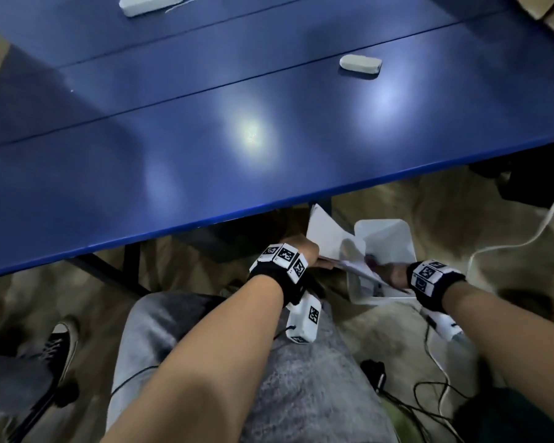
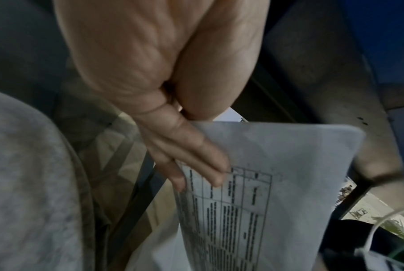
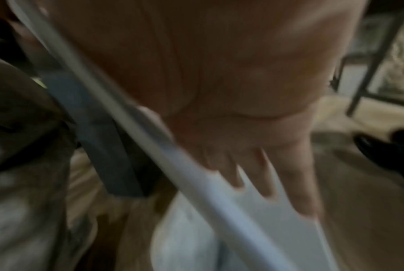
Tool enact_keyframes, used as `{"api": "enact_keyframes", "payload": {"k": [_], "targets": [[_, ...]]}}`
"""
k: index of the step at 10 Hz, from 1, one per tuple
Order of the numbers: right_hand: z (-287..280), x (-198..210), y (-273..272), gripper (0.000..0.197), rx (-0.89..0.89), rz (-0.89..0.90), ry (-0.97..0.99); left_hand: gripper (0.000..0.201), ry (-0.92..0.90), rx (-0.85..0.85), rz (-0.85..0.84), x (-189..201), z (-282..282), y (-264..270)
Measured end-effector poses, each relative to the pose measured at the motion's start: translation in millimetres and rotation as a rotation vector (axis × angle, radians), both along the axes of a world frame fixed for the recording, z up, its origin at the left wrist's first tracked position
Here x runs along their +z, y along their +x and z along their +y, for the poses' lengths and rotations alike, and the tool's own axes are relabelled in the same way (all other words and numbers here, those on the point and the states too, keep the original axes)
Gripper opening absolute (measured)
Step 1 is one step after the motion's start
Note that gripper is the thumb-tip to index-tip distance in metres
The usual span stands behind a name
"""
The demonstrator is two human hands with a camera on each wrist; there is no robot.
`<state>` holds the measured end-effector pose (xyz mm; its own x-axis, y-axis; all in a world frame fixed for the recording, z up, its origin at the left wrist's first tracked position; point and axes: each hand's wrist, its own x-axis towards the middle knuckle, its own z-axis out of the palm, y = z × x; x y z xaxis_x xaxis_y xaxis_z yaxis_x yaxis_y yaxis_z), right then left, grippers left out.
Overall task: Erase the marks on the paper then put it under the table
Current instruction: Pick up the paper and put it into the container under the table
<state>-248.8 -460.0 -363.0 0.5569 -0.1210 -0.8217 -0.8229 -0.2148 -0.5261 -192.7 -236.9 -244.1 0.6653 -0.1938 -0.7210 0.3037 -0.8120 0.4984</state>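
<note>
Paper: white printed sheet [image 2: 277, 183] with a black-lined table of text on it, down below the near edge of the glossy blue surface [image 1: 205, 139], over a white plastic bin [image 1: 394, 238] standing on the tan floor. Print too blurred to read, just columns and rows of dark smudgy lines; no brand or label legible anywhere. Black-and-white square code markers on both wristbands, not readable as writing.

Left hand [image 2: 173, 110] grasping the sheet at its near corner, thumb on one face and fingers [image 2: 203, 161] flat on the printed face, per the left wrist view. Right hand [image 1: 394, 276] at the sheet's other lower edge, right at the bin's mouth; right wrist view smeared, fingers [image 3: 296, 183] look spread along the white sheet, thumb hidden, so can't tell whether actually gripping or only pressed against it.

Sheet's long axis looks to run away from the body, far corner poking up toward the underside of the surface, near edge low between both hands. Bent across the middle, so not flat.

Up top on the surface: two pale grey oblong erasers, one [image 1: 360, 63] toward the right, another [image 1: 149, 3] at the far edge. Grey trouser leg [image 1: 301, 378] in the foreground, white cable [image 1: 525, 241] on the floor at right.
</note>
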Motion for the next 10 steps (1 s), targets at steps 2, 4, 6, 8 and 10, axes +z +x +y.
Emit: {"api": "enact_keyframes", "payload": {"k": [2,4,6,8,10], "targets": [[81.5,73.2,9.9,0.066,0.38,-0.466,0.089,0.037,0.048,0.021,-0.048,-4.9,-11.1,2.8],[55.1,30.7,-2.6,0.11,0.48,-0.036,-0.151,0.017,0.19,-0.095,-0.073,-9.4,0.7,-1.0],[72.6,64.5,0.4,0.072,0.089,-0.492,0.055,0.033,0.15,-0.118,-0.112,-9.4,-16.5,-2.3],[60.5,25.5,12.0,0.06,0.342,-0.268,-0.132,0.026,0.177,-0.153,-0.168,-1.1,-26.1,-0.4],[22.3,11.6,23.8,0.083,0.242,-0.16,-0.426,0.028,0.221,-0.09,-0.142,-5.3,-10.8,-0.5]]}}
